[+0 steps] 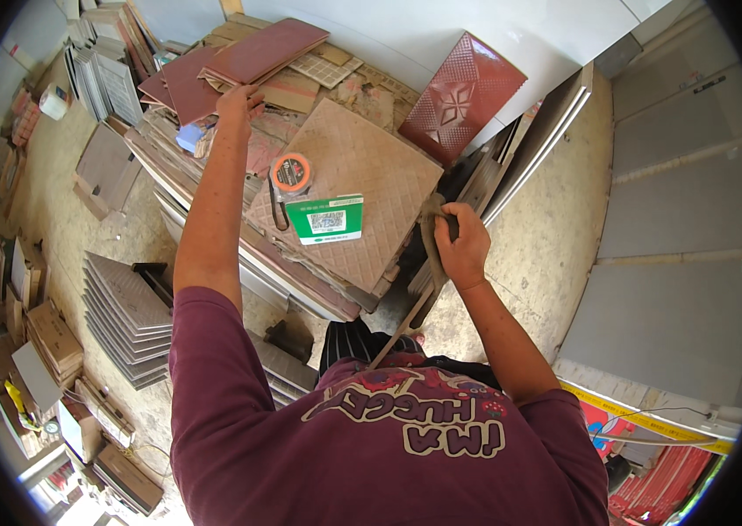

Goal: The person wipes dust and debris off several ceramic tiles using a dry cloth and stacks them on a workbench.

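Gripped in the right hand [463, 245], fingers curled around it, a long wooden-handled tool [428, 263] is held beside the square beige tile [362, 167], topped by a green-and-white label card [325, 219]. Reddish tiles [248, 57] are touched by the left hand [238, 101], fingers bent.

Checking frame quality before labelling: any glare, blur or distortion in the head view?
Head view: strong fisheye, black rim at the corners, the wall panels bowing; white sheet up top nearly blown out; tile, left hand and right hand sharp, evenly lit, no motion blur.
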Demonstrator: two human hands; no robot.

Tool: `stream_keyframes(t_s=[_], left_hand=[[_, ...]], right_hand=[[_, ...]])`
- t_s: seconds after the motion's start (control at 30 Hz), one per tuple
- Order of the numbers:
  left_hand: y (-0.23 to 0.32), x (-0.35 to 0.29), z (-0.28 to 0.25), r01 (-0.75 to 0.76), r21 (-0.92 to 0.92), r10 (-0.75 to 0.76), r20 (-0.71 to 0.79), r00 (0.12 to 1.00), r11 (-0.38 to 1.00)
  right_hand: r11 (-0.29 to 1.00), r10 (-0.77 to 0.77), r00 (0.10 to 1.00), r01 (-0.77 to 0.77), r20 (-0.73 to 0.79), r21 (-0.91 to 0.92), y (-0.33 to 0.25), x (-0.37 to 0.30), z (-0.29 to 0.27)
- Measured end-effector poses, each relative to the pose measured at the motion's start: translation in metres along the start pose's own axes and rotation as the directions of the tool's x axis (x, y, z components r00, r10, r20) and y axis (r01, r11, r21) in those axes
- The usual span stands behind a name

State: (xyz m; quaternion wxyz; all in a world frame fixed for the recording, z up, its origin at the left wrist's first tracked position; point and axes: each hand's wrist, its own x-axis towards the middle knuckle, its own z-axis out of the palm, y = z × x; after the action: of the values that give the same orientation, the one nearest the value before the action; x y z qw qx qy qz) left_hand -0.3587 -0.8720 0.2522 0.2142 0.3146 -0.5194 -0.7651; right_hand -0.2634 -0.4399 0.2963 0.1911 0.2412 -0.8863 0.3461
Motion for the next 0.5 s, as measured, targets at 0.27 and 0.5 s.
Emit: stream_keyframes(t_s=[0.27, 0.5], left_hand=[[-0.004, 0.027, 0.005, 0.060, -0.338, -0.111, -0.133, 0.985, 0.939], [-0.002, 0.024, 0.013, 0.070, -0.410, -0.151, -0.170, 0.974, 0.909]], right_hand=[[1.000, 0.016, 1.000, -0.016, 0.009, 0.005, -0.001, 0.001, 0.000], [1.000, 0.023, 1.000, -0.023, 0.000, 0.009, 0.001, 0.000, 0.002]])
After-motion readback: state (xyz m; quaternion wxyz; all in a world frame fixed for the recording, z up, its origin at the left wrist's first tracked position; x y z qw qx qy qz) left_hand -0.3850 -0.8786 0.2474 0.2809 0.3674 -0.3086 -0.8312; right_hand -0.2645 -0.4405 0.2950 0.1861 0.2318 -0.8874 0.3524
